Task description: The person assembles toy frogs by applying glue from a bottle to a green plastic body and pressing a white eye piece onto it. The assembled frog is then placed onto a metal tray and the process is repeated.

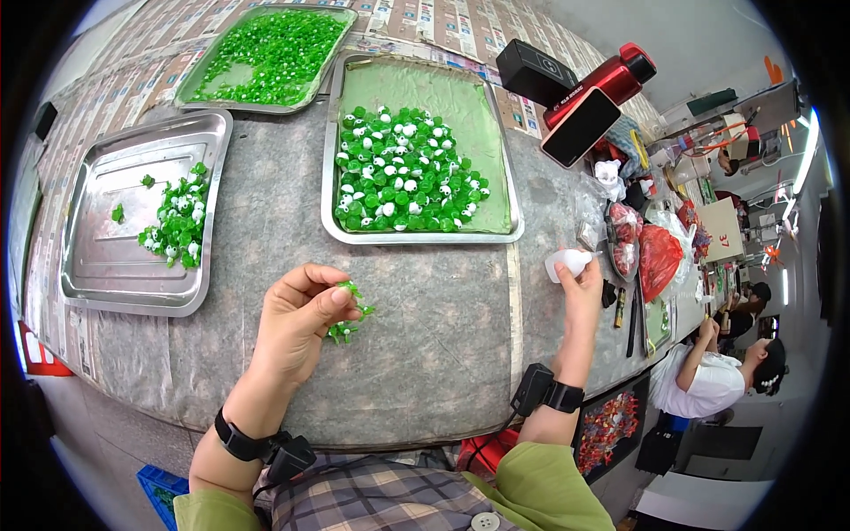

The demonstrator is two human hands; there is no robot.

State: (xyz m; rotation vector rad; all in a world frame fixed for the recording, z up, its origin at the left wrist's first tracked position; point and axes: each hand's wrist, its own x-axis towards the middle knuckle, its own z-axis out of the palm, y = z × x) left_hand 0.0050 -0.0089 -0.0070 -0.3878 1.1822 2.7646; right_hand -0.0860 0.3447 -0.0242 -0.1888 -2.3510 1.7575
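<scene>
My left hand (301, 319) is closed, thumb and fingertips pinching a small green plastic piece (358, 294). Just below it another green piece (342, 331) shows beside the palm; whether the hand or the table bears it I cannot tell. My right hand (580, 288) grips a small white squeeze bottle (567, 263) over the right part of the table. Beyond both hands, a metal tray (425, 238) lined with green holds a heap of green and white round pieces (403, 168). To the left, a second metal tray (115, 243) carries a smaller pile of green and white pieces (177, 219).
A third tray (292, 108) of small green parts lies at the far left. A black box (536, 71), red flask (611, 80) and phone (580, 126) stand at the far right. Bags (660, 261) crowd the right edge. Beyond, a person in white (713, 380) sits.
</scene>
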